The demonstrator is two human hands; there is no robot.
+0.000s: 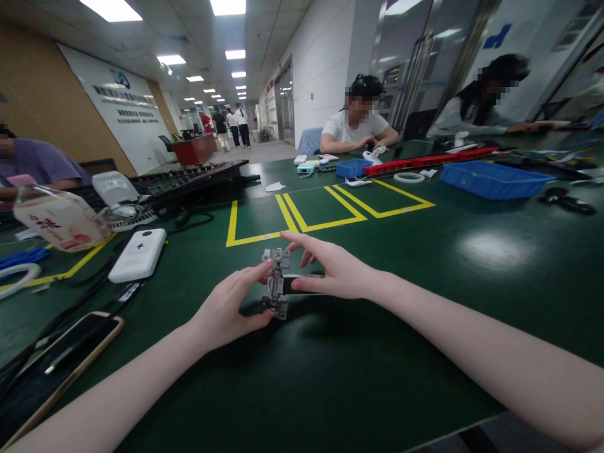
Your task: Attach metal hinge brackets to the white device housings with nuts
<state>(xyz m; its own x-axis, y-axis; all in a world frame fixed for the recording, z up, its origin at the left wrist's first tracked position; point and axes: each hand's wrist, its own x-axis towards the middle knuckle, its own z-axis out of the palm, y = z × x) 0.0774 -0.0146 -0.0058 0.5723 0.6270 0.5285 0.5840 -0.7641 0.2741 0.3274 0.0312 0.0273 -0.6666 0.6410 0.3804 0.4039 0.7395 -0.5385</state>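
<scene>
Gripping a metal hinge (277, 284) over the green table (401, 377), the left hand (231, 302) faces the right hand (337, 270), whose thumb touches it, closure unclear, with phone (70, 362), cables (128, 292) and white device (138, 255) crowding the left, yellow tape outlines (336, 224) ahead.

The right hand (337, 270) partly hides the hinge's dark arm (287, 285); the left edge crops a phone (66, 371).
</scene>
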